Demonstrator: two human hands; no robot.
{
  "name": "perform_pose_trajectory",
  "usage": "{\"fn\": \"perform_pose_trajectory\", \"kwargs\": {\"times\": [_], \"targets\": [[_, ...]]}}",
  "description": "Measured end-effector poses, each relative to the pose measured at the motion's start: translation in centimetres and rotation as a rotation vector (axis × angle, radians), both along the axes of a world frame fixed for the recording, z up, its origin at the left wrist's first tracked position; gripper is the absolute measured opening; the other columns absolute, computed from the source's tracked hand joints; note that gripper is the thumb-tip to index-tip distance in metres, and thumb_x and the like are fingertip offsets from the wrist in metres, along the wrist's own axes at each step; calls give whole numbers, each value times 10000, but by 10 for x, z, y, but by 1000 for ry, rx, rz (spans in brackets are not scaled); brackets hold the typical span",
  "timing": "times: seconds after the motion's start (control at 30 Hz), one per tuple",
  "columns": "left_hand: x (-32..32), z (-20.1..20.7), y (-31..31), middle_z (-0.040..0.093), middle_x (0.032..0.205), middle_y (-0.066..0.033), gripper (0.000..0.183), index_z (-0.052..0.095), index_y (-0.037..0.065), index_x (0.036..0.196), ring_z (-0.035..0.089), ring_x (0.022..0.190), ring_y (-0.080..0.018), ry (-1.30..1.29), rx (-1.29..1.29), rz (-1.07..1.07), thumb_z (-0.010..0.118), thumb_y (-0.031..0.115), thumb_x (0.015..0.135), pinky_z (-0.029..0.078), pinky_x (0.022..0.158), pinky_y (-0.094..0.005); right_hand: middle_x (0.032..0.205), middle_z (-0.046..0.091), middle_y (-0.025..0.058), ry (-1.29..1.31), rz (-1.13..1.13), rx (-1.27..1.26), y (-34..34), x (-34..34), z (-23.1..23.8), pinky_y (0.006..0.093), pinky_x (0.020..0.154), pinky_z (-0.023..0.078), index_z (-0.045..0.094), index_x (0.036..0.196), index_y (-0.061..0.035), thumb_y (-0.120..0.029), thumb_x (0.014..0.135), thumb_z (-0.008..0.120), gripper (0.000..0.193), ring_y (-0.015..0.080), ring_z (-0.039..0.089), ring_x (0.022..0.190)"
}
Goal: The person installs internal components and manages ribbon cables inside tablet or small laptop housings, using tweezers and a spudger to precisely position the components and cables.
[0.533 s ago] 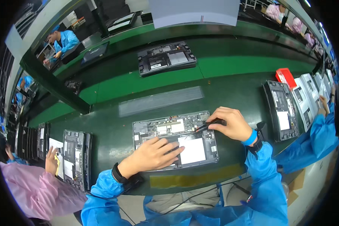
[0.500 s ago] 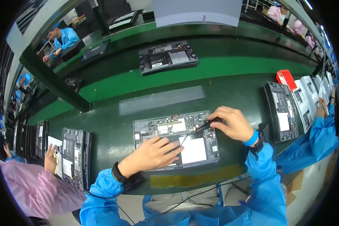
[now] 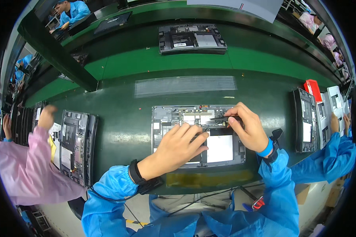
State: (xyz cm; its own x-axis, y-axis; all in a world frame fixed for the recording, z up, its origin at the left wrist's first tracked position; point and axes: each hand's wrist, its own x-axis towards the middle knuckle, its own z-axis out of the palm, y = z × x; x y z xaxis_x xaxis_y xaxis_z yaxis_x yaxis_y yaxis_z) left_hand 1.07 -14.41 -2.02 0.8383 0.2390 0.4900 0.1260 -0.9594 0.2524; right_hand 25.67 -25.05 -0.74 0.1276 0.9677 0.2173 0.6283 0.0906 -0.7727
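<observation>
An opened laptop base [image 3: 219,148] lies in front of me on the green bench, with circuit boards along its far side and a white patch on its near half. My right hand [image 3: 247,128] pinches black tweezers [image 3: 218,118], their tips pointing left over the boards. My left hand [image 3: 176,148] lies palm down across the base's left half, fingers apart. A thin dark line shows by its fingertips; whether it is a cable I cannot tell. The fingers hide part of the base.
More laptop bases [image 3: 69,146] are stacked at left, beside a co-worker's pink sleeve [image 3: 39,162]. Others [image 3: 304,122] stand right, near a red bin [image 3: 313,90] and a co-worker's blue sleeve [image 3: 316,162]. Another stack [image 3: 192,39] sits on the green strip beyond a clear sheet [image 3: 185,85].
The view has shifted. The tweezers' tips now point left over the upper boards, where before they pointed down-left near the white patch. My left hand stays on the base.
</observation>
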Motion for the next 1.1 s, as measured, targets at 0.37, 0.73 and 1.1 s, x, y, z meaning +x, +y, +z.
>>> {"fn": "perform_pose_trajectory", "kwargs": {"times": [0.37, 0.73, 1.1], "targets": [[-4, -6, -2, 671, 1062, 15, 346, 747, 98, 1012, 593, 869, -167, -6, 56, 12, 853, 327, 776, 463, 685, -312, 935, 633, 77, -178, 71, 29, 3, 0, 0, 357, 738, 483, 719, 1104, -55, -148, 908, 778, 225, 243, 625, 835], [-6, -7, 1, 705, 1026, 12, 362, 732, 77, 991, 613, 837, -171, 1, 24, 2, 863, 335, 773, 492, 668, -300, 949, 558, 22, -456, 298, 66, 7, -4, -3, 398, 889, 384, 753, 1225, -156, -203, 904, 747, 324, 223, 554, 902], [-3, -6, 2, 710, 1161, 20, 406, 763, 67, 1085, 572, 818, -153, 51, 157, -67, 838, 344, 798, 482, 675, -285, 928, 669, 71, -78, 6, 97, -6, 1, -7, 314, 601, 515, 747, 1057, -52, -85, 853, 832, 223, 215, 642, 736]]}}
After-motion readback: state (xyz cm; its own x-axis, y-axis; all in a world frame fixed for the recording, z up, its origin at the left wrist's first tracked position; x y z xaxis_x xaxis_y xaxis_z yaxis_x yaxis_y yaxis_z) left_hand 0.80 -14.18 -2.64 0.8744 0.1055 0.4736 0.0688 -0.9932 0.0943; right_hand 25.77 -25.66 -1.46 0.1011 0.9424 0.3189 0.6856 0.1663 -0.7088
